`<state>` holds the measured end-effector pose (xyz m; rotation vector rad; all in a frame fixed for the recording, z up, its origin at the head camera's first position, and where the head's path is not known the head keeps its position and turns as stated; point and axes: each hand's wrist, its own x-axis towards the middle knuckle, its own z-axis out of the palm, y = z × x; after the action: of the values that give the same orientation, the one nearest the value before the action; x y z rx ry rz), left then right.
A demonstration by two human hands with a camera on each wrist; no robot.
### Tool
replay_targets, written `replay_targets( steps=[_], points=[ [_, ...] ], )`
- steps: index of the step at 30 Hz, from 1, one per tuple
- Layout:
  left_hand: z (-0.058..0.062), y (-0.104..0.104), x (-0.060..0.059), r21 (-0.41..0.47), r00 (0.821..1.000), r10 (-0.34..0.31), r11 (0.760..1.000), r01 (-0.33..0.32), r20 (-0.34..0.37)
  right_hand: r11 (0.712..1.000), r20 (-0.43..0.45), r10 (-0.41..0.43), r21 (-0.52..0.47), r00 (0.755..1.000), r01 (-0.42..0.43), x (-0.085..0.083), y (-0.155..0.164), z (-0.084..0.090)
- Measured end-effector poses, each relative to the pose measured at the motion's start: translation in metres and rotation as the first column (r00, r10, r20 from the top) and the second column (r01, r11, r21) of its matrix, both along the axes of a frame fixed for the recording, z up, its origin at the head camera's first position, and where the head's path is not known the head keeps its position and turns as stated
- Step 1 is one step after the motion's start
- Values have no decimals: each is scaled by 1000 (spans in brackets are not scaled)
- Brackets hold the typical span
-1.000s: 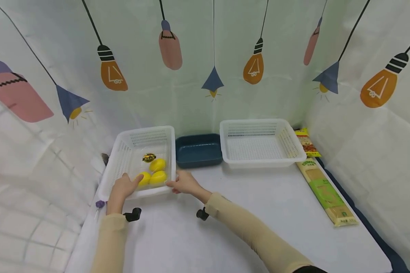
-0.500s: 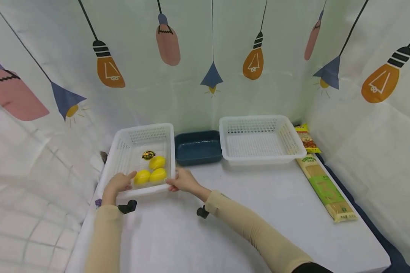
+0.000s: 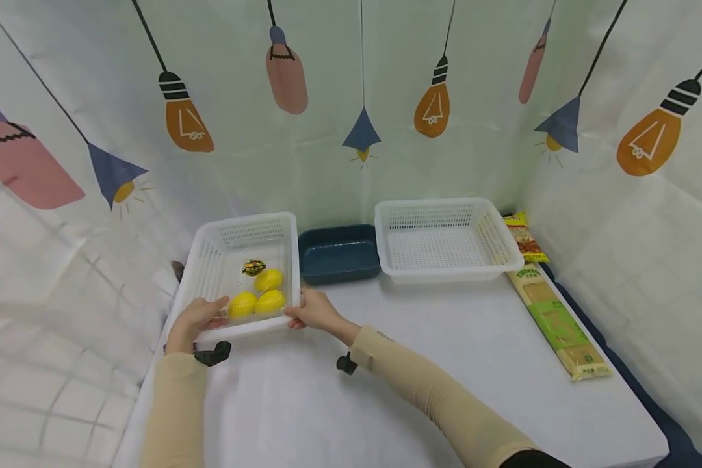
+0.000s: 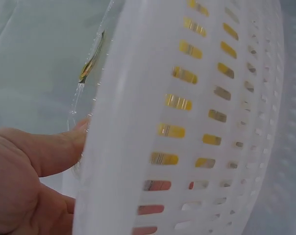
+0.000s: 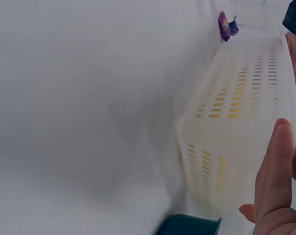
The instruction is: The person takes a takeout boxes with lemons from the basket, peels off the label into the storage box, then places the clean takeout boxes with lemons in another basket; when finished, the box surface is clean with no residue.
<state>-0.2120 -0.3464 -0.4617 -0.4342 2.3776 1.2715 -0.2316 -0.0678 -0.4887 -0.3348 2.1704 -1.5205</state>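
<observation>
left hand (image 3: 199,317): clear glossy lemon pack (image 3: 255,285) | right hand (image 3: 318,312): slotted plastic basket (image 3: 248,330)

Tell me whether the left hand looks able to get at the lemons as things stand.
Probably yes: the left hand reaches over the near side of the left basket, close beside the lemons, with no wall between. Clear wrap seems to enclose them, though, so it would likely need opening first.
</observation>
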Motion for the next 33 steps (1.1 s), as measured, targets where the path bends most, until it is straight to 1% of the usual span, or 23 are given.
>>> replay_targets(
  steps=[5,9,11,15,18,22,25,26,27,30,33],
  points=[
    [0,-3,-1,6,999,37,999,-37,-10,1000,-6,-3,-10,1000,3,-1,0,0],
    [2,-5,0,-48,999,37,998,-38,-29,1000,-6,-8,-9,1000,8,-1,0,-1],
    [5,-6,2,-73,999,38,997,-40,-35,1000,-5,-7,-13,1000,7,-1,1,-1],
    [16,-12,9,-85,999,32,996,-36,-44,1000,-12,8,-20,1000,-8,0,0,-2],
    [25,-18,14,-72,997,13,997,-18,-72,1000,-38,19,-2,999,-20,0,1,-2],
    [38,-21,18,-65,992,-3,998,-5,-123,994,-132,31,108,991,-17,-2,6,-3],
    [51,-20,21,-111,989,-24,994,8,-147,981,-212,11,189,977,30,-6,13,-3],
    [55,-19,22,-133,988,-30,991,9,-152,979,-233,-2,197,973,49,-8,16,-3],
    [59,-17,22,-146,986,-46,989,23,-161,980,-246,-23,186,969,70,-11,20,-2],
    [69,-9,20,-154,979,-81,987,52,-189,989,-268,-83,99,960,113,-20,36,4],
    [78,1,17,-138,968,-109,987,80,-225,988,-257,-153,-55,954,144,-30,53,17]
  ],
)
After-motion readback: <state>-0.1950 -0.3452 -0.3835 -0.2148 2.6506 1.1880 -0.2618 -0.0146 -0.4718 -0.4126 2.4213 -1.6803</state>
